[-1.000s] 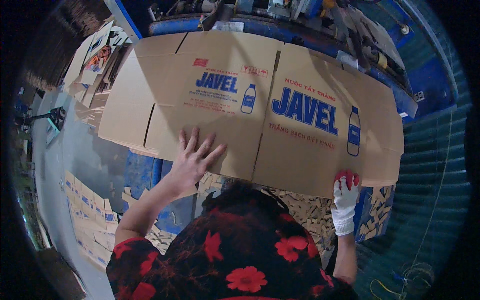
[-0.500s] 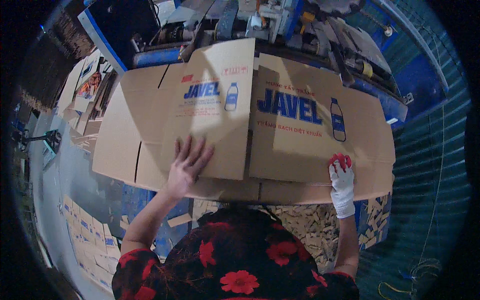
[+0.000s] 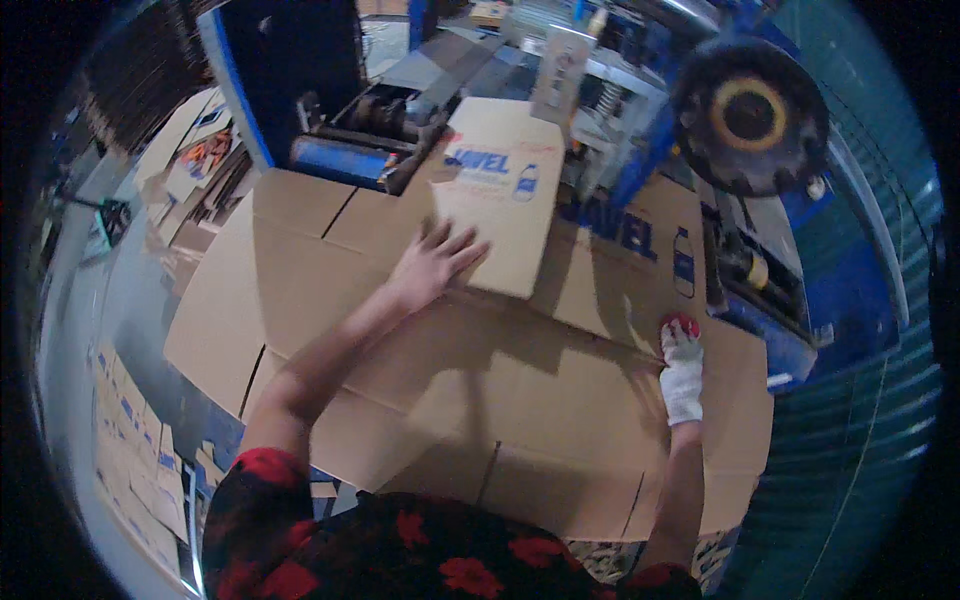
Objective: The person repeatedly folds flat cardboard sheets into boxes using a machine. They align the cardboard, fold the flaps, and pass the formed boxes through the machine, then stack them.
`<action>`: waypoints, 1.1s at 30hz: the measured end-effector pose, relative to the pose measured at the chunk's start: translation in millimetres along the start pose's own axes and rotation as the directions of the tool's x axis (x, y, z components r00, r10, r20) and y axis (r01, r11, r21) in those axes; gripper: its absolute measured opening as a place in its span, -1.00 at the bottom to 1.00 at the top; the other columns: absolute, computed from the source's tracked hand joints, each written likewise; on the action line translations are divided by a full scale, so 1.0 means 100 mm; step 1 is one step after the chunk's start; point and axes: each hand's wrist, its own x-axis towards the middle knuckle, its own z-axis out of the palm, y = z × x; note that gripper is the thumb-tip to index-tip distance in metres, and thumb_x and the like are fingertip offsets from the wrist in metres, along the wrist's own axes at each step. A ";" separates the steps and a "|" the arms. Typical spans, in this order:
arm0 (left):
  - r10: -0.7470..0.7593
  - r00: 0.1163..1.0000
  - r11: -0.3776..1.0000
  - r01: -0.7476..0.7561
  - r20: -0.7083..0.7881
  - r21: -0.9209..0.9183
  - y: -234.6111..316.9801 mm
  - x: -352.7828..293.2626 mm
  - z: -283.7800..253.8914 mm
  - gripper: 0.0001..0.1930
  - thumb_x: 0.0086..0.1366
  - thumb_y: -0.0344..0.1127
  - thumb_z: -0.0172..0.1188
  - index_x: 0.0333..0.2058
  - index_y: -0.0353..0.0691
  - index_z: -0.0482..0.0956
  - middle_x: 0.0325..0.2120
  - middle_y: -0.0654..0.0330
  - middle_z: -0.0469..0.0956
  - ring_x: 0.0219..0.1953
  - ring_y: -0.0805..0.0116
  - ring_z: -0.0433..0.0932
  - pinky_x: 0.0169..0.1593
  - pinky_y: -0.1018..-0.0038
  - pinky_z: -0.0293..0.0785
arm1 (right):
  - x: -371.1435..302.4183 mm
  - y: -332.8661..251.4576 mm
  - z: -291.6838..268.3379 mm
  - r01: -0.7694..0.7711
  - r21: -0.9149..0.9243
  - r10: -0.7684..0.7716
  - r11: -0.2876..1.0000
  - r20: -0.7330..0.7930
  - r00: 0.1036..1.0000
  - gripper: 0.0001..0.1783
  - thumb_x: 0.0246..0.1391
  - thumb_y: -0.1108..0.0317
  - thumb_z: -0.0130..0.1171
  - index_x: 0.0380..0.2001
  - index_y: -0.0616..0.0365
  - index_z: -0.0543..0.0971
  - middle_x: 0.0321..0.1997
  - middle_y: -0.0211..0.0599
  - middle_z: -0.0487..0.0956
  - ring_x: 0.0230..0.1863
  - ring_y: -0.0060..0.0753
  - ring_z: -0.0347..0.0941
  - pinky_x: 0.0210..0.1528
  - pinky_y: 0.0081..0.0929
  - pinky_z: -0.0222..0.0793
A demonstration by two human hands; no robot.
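A folded cardboard sheet with a blue-printed left panel [image 3: 498, 235] and a printed right panel [image 3: 612, 285] lies over a wider plain brown cardboard sheet [image 3: 420, 360]. My bare left hand [image 3: 440, 265] rests on the left panel near its front edge, fingers spread flat. In a white glove with red fingertips, my right hand [image 3: 682, 365] presses flat on the cardboard by the right panel's near right corner. Neither hand grips anything. The far end of the left panel reaches under a metal plate [image 3: 563, 80] of the machine.
A dark round toothed wheel [image 3: 755, 120] stands above the right side of the blue machine [image 3: 845, 300]. At left, a blue-edged dark panel [image 3: 285, 80] rises. Flattened cardboard [image 3: 135, 460] lies on the floor at lower left. Cardboard scraps [image 3: 605, 560] lie below the sheet's near edge.
Both hands have stayed on the cardboard while the printed sheet slid away from me toward the machine. More of the plain sheet beneath now shows. The view has shifted too.
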 end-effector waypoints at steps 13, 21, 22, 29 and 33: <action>-0.974 0.222 0.208 0.958 -0.053 0.198 -1.41 -1.52 -0.84 -0.32 0.12 0.12 0.14 0.17 -0.08 0.34 0.13 0.06 0.34 0.09 0.05 0.39 0.15 0.17 0.31 | -0.15 0.77 0.12 -0.451 0.081 0.454 0.889 -0.026 0.890 -0.33 0.09 0.31 0.14 0.26 0.22 0.23 0.34 -0.07 0.22 0.34 -0.09 0.13 0.32 -0.20 0.07; -0.999 -0.021 -0.013 0.976 0.036 0.219 -1.58 -3.26 -1.26 -0.16 -0.04 0.42 0.14 0.06 -0.13 0.45 0.08 0.07 0.40 0.16 0.04 0.26 0.15 0.03 0.27 | -1.90 0.17 -0.57 -0.550 -0.407 0.584 0.729 -0.048 0.811 -0.09 0.01 -0.39 -0.04 0.15 0.20 0.35 0.04 0.04 0.48 -0.07 0.10 0.48 0.07 -0.10 0.36; -0.999 -0.041 -0.034 0.972 0.025 0.233 -1.61 -3.28 -1.27 -0.15 -0.07 0.43 0.15 0.06 -0.12 0.46 0.08 0.07 0.40 0.17 0.04 0.24 0.16 0.02 0.24 | -1.99 0.05 -0.56 -0.555 -0.409 0.589 0.725 -0.050 0.807 -0.09 0.01 -0.39 -0.04 0.15 0.20 0.35 0.04 0.04 0.48 -0.07 0.10 0.48 0.07 -0.10 0.36; -0.966 0.166 0.223 0.925 0.200 0.308 -1.76 -3.51 -1.45 -0.14 -0.18 0.48 0.21 0.04 0.03 0.53 -0.02 0.03 0.49 0.12 -0.07 0.29 0.10 0.03 0.17 | -1.94 -0.18 -0.86 -0.667 0.475 0.755 0.573 0.011 0.656 -0.31 0.09 -0.07 -0.02 0.13 0.25 0.36 0.10 -0.02 0.44 0.03 -0.04 0.41 0.11 -0.10 0.32; -0.955 0.298 0.273 0.888 -0.012 0.370 -1.70 -3.58 -1.66 -0.16 -0.18 0.45 0.23 -0.01 -0.03 0.56 -0.10 0.02 0.55 0.05 -0.04 0.39 0.06 0.09 0.22 | -2.00 -0.41 -1.12 -0.538 0.812 0.850 0.225 0.107 0.516 -0.43 0.14 0.12 -0.01 0.12 0.28 0.36 0.14 -0.05 0.42 0.09 -0.12 0.38 0.13 -0.10 0.30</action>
